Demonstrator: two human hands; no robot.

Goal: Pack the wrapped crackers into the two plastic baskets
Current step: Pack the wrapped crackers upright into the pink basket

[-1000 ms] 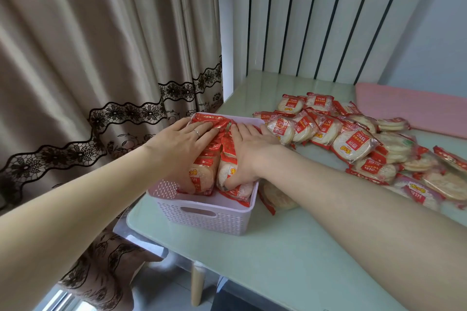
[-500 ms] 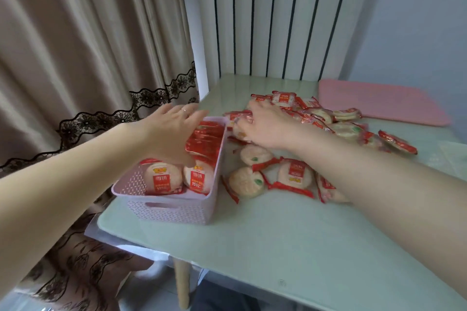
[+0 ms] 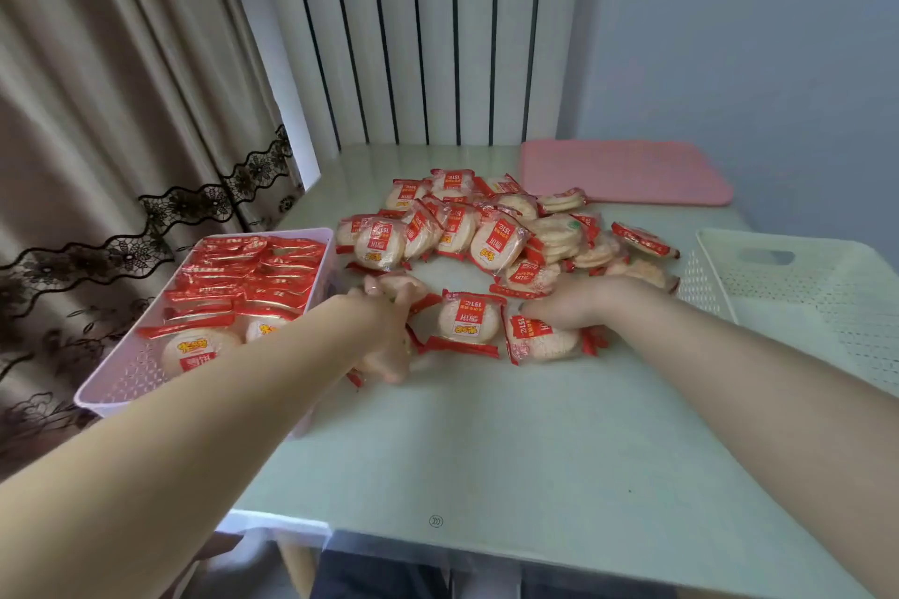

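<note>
Pink basket (image 3: 121,379) part-filled | left grip (image 3: 384,331) clutches cracker pack (image 3: 396,287) | right grip (image 3: 559,306) unclear

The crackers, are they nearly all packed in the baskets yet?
Not yet. The pink basket is nearly full of wrapped packs. The left hand and right hand are each on a loose pack. The big pile on the table still waits, and the white basket looks empty.

The red labels on the wrapped crackers (image 3: 469,319) carry Chinese characters too blurred to read, with digits that look like "151" upside down, and a small round logo (image 3: 436,521) marks the bench (image 3: 486,452) edge.
</note>
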